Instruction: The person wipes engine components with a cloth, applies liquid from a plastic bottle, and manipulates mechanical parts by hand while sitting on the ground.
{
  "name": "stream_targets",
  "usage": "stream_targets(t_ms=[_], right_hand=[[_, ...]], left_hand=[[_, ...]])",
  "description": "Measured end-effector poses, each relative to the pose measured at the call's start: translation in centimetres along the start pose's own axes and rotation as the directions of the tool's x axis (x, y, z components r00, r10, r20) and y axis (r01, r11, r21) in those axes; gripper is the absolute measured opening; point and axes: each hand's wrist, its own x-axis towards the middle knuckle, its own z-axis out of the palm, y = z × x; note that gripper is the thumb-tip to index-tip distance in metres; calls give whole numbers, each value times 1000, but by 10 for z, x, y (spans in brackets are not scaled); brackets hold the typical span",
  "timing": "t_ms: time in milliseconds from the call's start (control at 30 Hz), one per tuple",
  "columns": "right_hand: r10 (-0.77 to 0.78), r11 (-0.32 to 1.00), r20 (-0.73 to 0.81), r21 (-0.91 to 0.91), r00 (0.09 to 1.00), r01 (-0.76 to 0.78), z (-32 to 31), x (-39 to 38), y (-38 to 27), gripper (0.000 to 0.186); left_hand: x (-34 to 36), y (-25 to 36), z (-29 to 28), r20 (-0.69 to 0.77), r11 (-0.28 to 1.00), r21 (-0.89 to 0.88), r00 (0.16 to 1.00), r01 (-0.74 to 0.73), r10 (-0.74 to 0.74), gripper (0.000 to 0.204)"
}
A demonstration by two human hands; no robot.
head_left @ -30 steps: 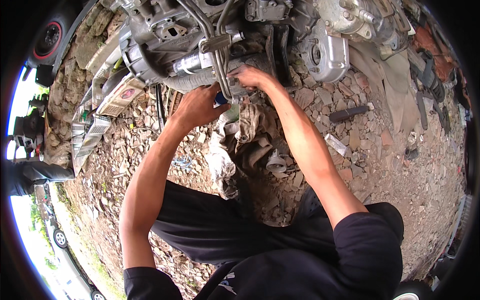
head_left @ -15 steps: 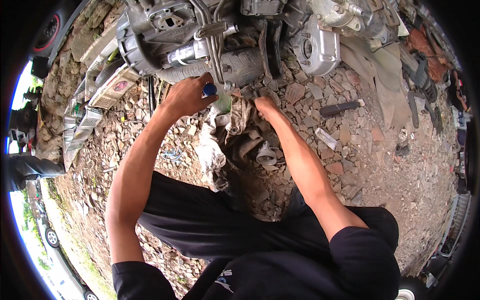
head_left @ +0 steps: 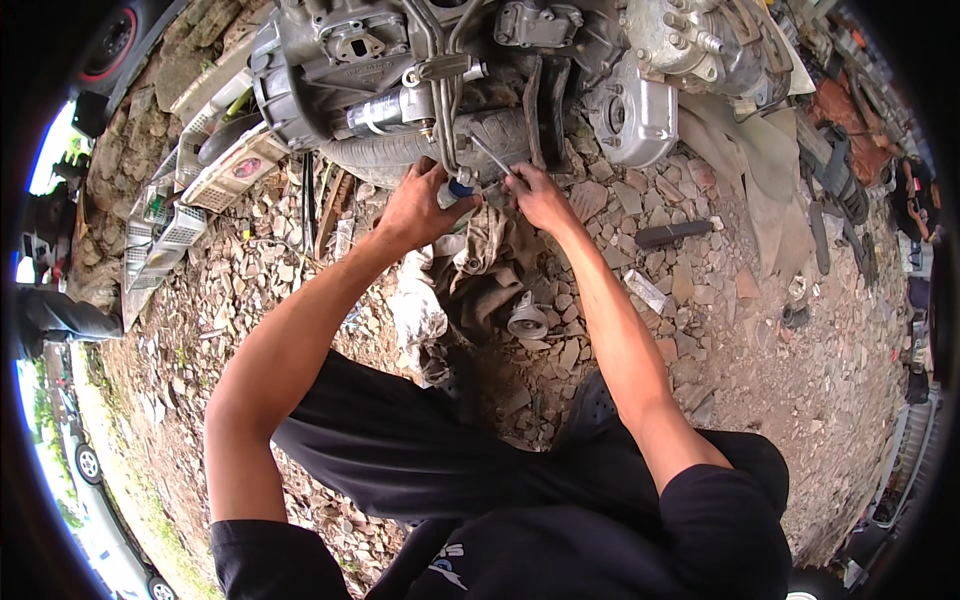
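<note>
Rubble hems my head view. My left hand [head_left: 418, 205] is wrapped on a blue-handled tool [head_left: 458, 188]; my right hand [head_left: 535, 196] pinches its metal shaft [head_left: 490, 157] under the engine block [head_left: 440, 75]. Rag [head_left: 490, 265] just below; metal frame tube [head_left: 445, 120] crowds both.

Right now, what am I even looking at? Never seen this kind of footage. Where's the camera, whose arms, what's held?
The camera is a fisheye worn on a person's head, looking down, so straight edges bend near the rim. The two bare forearms rising from the lower edge are that person's own. The left hand grips a blue-handled tool; the right hand holds a thin metal rod. Both work at a grey metal engine assembly resting on rubble ground. A dirty rag and a small round metal part lie just below the hands.
</note>
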Motion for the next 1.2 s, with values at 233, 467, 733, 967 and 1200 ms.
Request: stream_targets(t_ms=[233,467,733,967,1200], right_hand=[[51,837,96,539,994,-95,-11,-22,-8,33],[-13,670,70,741,997,-43,-58,-34,-32,32],[6,673,-87,738,996,60,-90,-39,-59,35],[-14,796,-157,595,987,106,-101,-47,-82,31],[-76,855,-158,497,984,146,-114,-44,-68,28]], left_hand=[[-1,0,38,-118,989,-130,992,-69,53,44],[-2,53,38,-31,943,-182,960,-279,278,52],[21,95,23,-173,900,-406,981,-156,92,49],[42,97,17,-246,850,-518,968,-93,-43,55],[45,116,2,-78,680,-733,994,-7,-73,52]])
